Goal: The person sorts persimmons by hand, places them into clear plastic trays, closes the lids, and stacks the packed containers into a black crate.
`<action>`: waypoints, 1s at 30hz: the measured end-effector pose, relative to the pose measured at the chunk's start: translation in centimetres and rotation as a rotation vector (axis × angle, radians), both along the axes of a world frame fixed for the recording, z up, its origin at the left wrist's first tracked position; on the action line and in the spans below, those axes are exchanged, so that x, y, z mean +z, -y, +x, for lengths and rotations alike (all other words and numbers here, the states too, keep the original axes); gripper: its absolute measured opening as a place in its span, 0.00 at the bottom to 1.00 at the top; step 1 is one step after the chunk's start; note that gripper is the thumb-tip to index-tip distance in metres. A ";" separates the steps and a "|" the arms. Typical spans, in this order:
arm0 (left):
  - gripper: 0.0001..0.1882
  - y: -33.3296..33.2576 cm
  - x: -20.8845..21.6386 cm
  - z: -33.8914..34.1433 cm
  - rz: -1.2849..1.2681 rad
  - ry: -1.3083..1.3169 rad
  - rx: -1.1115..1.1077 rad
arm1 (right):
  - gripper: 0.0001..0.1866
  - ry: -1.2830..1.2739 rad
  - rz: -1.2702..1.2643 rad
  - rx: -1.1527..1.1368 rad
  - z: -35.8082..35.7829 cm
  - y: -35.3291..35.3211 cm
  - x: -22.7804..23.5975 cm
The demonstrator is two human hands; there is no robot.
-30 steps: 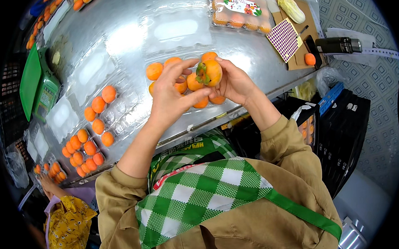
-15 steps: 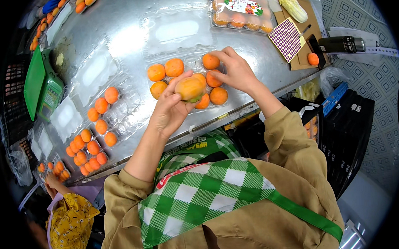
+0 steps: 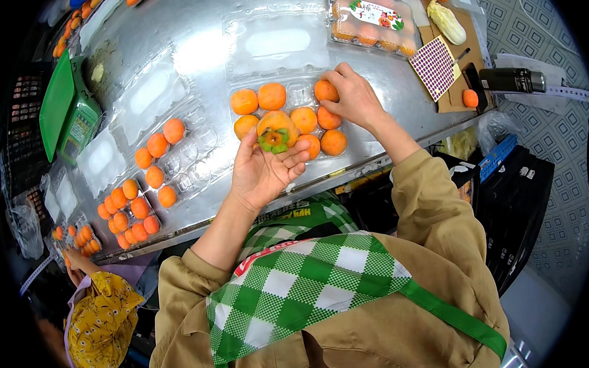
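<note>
My left hand (image 3: 265,172) holds up an orange persimmon (image 3: 277,127), its green leafy calyx turned toward me. That fruit hangs over the near side of a clear plastic tray (image 3: 301,96) and hides part of it. Several more persimmons (image 3: 272,96) sit in the tray's cups, and one cup in the far row shows bare plastic. My right hand (image 3: 356,102) has thumb and fingers closed around the persimmon (image 3: 325,91) at the tray's far right corner. The tray's clear lid (image 3: 278,45) lies folded back on the far side.
Leftward, a partly filled tray (image 3: 196,148) and a fuller fruit box (image 3: 130,212) line the metal table (image 3: 212,232). A co-worker's hand (image 3: 80,261) works at the lower left. A closed fruit box (image 3: 373,22), sticker sheet (image 3: 437,69), black bottle (image 3: 511,81) and green scale (image 3: 72,120) surround the table.
The persimmon in my left hand has turned from its side to show its calyx. My right hand has closed on the corner persimmon. The whole view has shifted slightly.
</note>
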State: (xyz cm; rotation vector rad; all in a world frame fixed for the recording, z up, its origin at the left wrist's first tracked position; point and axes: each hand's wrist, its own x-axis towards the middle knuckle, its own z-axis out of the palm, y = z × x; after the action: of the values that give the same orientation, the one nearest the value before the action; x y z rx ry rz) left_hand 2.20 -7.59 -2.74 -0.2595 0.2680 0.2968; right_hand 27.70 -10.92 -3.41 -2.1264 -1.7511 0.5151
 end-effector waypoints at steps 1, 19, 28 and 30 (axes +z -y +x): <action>0.34 0.0 0.0 0.0 0.001 0.008 -0.001 | 0.21 0.003 0.020 -0.002 0.1 0.0 -0.1; 0.30 -6.3 3.0 5.8 2.060 -1.013 -0.294 | 0.21 -2.146 -0.041 -0.322 0.7 4.9 2.4; 0.26 -7.5 -0.5 8.4 2.531 -1.050 -0.238 | 0.19 -1.751 0.100 -0.306 1.0 5.9 4.7; 0.26 -7.6 -0.6 8.7 2.563 -1.111 -0.304 | 0.20 -1.614 0.126 -0.284 0.9 6.0 5.1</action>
State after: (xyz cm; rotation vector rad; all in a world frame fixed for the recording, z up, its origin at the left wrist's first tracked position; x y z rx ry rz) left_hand 10.92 0.01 -3.38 2.5298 0.7723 0.2465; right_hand 28.59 -16.88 1.73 -1.0275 -0.4903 1.3908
